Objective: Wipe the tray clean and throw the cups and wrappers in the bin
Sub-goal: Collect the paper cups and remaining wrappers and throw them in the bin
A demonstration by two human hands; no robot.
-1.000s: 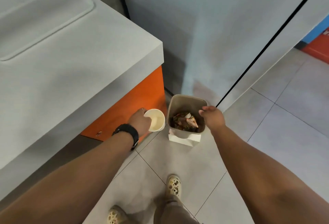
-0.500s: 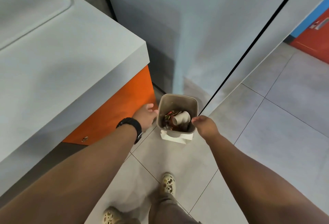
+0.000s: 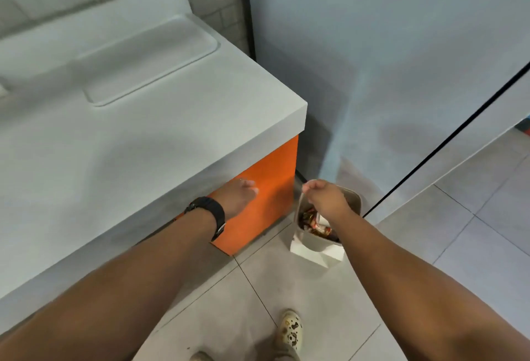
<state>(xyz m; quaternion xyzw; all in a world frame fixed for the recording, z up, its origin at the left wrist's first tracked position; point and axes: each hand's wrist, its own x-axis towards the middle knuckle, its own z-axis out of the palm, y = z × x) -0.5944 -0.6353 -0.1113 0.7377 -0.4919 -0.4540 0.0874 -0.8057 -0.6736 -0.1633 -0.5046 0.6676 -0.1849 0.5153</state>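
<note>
The small beige bin [image 3: 353, 198] stands on the grey tiled floor [image 3: 473, 257], just beside the corner of the orange cabinet front [image 3: 266, 197] and near the foot of the pale wall panel [image 3: 372, 59] behind it. It is a rounded-square tub with a white base [image 3: 315, 254], and its mouth shows a heap of brown and red wrappers [image 3: 314, 224] with a bit of white among them, perhaps a cup; the far rim is partly hidden by the right hand [image 3: 327, 198]. That hand hangs over the bin's opening, knuckles up, fingers curled in loosely with nothing visible in them. The left hand [image 3: 236, 196], a black watch [image 3: 210, 214] at its wrist, floats in front of the cabinet face below the overhanging edge of the grey countertop [image 3: 143, 137]; its fingers are relaxed and hold nothing. The counter's corner juts out above the bin's left side, while the floor to the right and toward the person's patterned clog [image 3: 291, 329] lies open. A shallow rectangular recess [image 3: 149, 59] is sunk into the countertop, well apart from the bin.
</note>
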